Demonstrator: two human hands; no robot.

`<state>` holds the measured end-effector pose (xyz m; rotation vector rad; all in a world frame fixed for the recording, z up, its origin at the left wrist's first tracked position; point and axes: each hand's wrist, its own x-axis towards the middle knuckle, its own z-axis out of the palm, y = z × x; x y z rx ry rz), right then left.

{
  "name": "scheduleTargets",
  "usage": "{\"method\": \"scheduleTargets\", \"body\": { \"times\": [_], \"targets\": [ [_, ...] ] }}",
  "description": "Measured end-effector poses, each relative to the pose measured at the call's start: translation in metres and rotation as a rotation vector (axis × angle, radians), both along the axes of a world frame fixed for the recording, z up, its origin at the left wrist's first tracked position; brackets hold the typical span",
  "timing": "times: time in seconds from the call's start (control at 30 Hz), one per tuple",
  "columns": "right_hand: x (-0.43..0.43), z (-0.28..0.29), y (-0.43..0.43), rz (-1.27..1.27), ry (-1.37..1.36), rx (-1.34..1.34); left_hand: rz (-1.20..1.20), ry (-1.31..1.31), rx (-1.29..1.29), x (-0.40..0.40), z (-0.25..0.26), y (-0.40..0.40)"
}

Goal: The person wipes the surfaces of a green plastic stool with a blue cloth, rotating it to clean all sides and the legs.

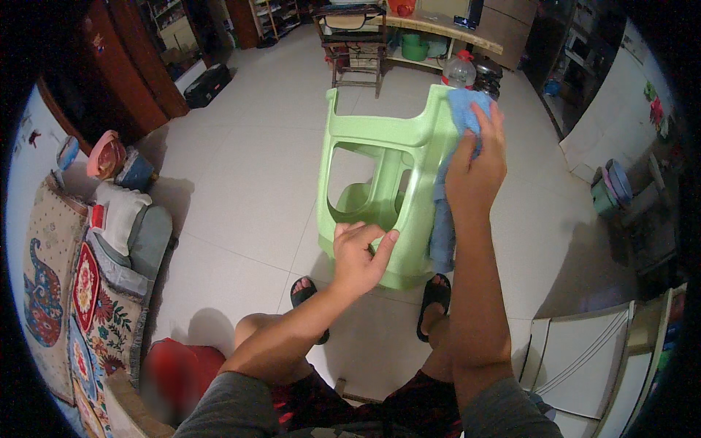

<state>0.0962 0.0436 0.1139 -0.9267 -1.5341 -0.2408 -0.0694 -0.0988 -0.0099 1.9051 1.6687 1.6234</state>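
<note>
A light green plastic stool [378, 130] is held tilted in front of me, its openings facing up toward the camera. My left hand [359, 259] grips the stool's near part, with curled fingers at the lower edge of a large side opening. At the stool's far right corner, my right hand [480, 167] presses a blue cloth [466, 107] against the outer face. The cloth's loose end hangs down along the right side. Part of the stool's near end is behind my left hand.
Below the stool are my feet in black sandals [435, 301] on the tiled floor [246, 219]. A red bucket-like object [202, 361] and a patterned sofa [104, 306] lie left. Ahead stand a folding chair [353, 41] and a clear bottle [459, 71]; a white cabinet [583, 350] stands right.
</note>
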Motion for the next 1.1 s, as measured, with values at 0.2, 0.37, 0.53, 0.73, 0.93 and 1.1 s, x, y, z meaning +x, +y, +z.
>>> {"method": "scheduleTargets", "body": {
  "times": [0.2, 0.37, 0.53, 0.73, 0.93, 1.1],
  "targets": [
    [0.014, 0.001, 0.002, 0.049, 0.120, -0.170, -0.029, 0.017, -0.032, -0.009, 0.002, 0.002],
    [0.009, 0.009, -0.010, 0.075, 0.001, -0.058, -0.070, 0.029, -0.030, -0.007, 0.006, 0.002],
    [0.008, 0.012, -0.012, 0.070, -0.025, -0.030, -0.075, 0.050, -0.017, -0.003, 0.006, 0.003],
    [0.011, 0.002, -0.009, 0.105, 0.036, -0.113, -0.056, 0.048, -0.014, 0.001, 0.013, 0.009],
    [0.004, -0.012, -0.013, 0.093, -0.043, -0.116, -0.053, 0.033, -0.033, -0.001, 0.023, 0.014],
    [-0.002, -0.015, -0.022, 0.138, -0.030, -0.183, -0.033, 0.020, -0.010, -0.003, 0.027, 0.021]
  ]
}}
